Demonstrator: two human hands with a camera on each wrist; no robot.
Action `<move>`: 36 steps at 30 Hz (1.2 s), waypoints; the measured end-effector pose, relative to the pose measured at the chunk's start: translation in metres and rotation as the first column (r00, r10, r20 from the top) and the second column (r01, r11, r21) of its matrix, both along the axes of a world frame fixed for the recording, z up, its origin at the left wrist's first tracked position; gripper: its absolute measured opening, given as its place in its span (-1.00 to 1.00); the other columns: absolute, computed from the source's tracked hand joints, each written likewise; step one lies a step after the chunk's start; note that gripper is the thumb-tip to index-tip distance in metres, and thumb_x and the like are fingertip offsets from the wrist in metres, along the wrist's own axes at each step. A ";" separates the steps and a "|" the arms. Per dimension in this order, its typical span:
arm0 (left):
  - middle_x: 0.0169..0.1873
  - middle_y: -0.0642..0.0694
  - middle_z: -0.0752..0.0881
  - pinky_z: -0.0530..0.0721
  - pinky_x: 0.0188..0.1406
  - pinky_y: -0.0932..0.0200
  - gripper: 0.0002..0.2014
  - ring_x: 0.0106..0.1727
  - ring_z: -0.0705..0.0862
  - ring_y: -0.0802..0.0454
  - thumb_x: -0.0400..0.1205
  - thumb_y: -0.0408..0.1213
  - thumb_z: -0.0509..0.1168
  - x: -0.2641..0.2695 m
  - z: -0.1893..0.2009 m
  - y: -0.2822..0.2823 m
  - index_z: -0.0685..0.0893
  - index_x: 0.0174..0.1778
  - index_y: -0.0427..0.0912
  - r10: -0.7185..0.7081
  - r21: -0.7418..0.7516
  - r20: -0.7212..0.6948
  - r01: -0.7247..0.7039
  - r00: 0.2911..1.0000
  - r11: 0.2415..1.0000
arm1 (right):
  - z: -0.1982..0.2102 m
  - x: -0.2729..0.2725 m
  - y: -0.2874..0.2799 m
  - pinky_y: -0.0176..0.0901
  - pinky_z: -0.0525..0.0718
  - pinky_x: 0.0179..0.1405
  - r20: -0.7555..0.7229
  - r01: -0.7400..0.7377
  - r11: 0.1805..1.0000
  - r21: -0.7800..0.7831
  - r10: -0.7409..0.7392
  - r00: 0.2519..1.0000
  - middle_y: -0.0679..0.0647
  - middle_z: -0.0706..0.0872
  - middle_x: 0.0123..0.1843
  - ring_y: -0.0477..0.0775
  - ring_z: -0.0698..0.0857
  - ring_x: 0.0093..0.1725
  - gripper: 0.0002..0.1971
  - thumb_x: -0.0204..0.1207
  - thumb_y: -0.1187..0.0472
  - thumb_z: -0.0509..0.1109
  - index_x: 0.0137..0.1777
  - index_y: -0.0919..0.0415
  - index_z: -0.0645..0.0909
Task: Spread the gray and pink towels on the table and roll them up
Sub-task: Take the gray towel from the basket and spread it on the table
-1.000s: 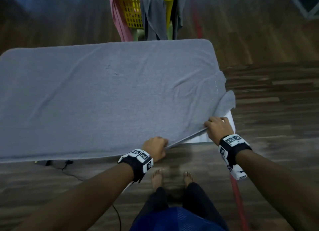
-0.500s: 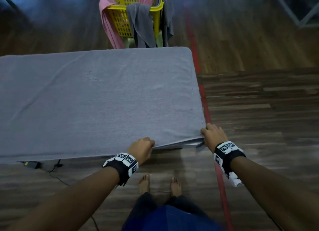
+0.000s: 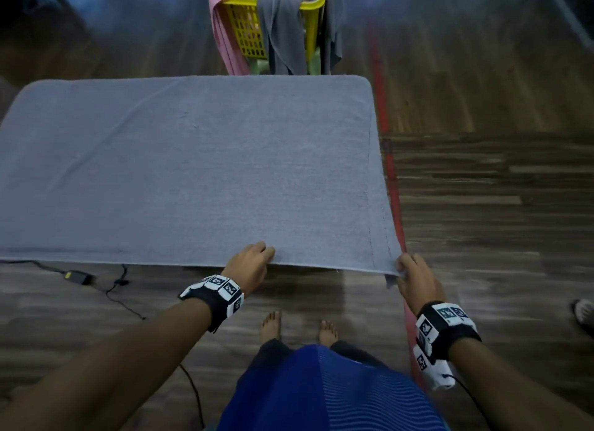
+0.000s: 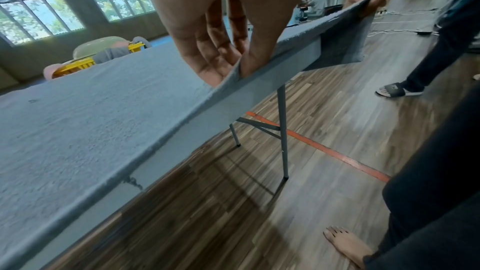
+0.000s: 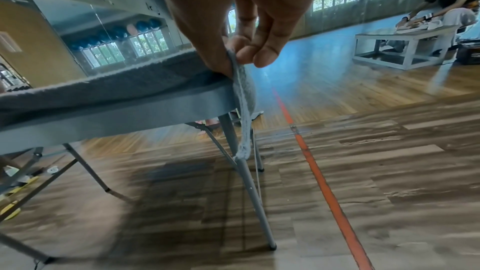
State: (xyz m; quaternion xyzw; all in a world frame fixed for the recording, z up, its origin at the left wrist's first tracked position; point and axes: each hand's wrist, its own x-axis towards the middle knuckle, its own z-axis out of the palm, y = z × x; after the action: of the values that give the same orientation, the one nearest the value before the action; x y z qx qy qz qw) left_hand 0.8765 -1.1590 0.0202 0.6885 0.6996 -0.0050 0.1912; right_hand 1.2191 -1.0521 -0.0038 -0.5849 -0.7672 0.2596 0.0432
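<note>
1. Your left hand (image 3: 249, 265) pinches the near edge of the gray towel (image 3: 199, 173) — thumb under, fingers (image 4: 221, 48) on top, as the left wrist view shows.
2. Your right hand (image 3: 414, 277) pinches the towel's near right corner, thumb against fingertips (image 5: 259, 54); a short flap hangs from that grip beside the worktop (image 5: 116, 118) leg.
3. Between the two grips the hem runs taut and straight, just past the worktop's near edge.
4. Away from your grips the towel lies flat over the whole worktop, with only faint creases left of the left grip.
5. Beyond the far edge, opposite your left grip, stands a yellow basket (image 3: 247, 28) — a pink towel (image 3: 221, 38) drapes over its left side and more gray cloths (image 3: 283, 35) over its front and right.
6. Right of the right grip a red line (image 3: 385, 160) runs along the wooden floor (image 3: 498, 205).
7. Left of the left grip, a black cable (image 3: 122, 298) and adapter lie on the floor under the towel's edge.
</note>
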 end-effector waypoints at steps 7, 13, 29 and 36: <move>-0.07 -0.29 0.58 0.55 -0.22 -0.10 -0.83 -0.10 0.61 -0.32 0.51 -0.50 0.22 0.004 -0.005 0.001 0.56 0.00 -0.29 0.034 -0.131 -0.052 -0.040 0.998 0.991 | -0.013 0.005 0.007 -0.09 0.49 -0.27 0.018 -0.039 0.999 -0.029 0.040 0.999 0.06 0.52 -0.11 0.18 0.55 -0.18 -0.80 0.34 0.49 0.43 -0.11 0.24 0.61; -0.05 -0.19 0.74 0.57 -0.10 0.02 -0.84 0.01 0.68 -0.23 0.61 -0.21 0.23 -0.003 -0.003 0.017 0.68 -0.02 -0.16 0.077 -0.248 0.006 -0.073 0.997 0.966 | -0.001 -0.009 0.024 -0.08 0.65 -0.10 0.071 -0.109 0.953 -0.284 0.134 0.988 -0.09 0.69 -0.13 0.00 0.69 -0.11 -0.89 0.47 -0.01 0.46 -0.09 -0.03 0.66; 0.59 -0.13 0.16 0.22 0.46 -0.15 -0.13 0.57 0.14 -0.20 0.36 0.23 0.43 -0.105 -0.021 0.142 0.22 0.56 0.15 0.287 -0.130 -0.025 -0.287 0.958 0.949 | 0.007 -0.306 0.280 0.15 0.32 0.50 0.225 -0.396 0.905 -0.153 0.422 0.878 0.11 0.29 0.60 0.28 0.29 0.54 -0.24 0.41 -0.17 0.45 0.57 -0.01 0.28; 0.59 -0.11 -0.45 -0.06 0.40 -0.63 0.27 0.57 -0.39 -0.43 0.21 0.28 0.53 -0.117 -0.034 0.163 -0.31 0.59 0.25 0.224 -0.412 -0.095 -0.243 0.970 0.878 | -0.017 -0.349 0.300 0.54 0.00 0.49 0.288 -0.440 0.853 -0.280 0.512 0.809 -0.08 -0.20 0.71 0.30 -0.17 0.66 0.01 0.29 -0.36 0.45 0.63 -0.29 -0.10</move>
State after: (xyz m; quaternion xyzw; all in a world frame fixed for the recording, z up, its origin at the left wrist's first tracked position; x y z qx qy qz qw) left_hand 0.7596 -0.9957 -0.0137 0.5414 0.7640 -0.1474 0.3186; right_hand 0.8697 -0.7518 -0.0205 -0.4108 -0.8545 0.2288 -0.2207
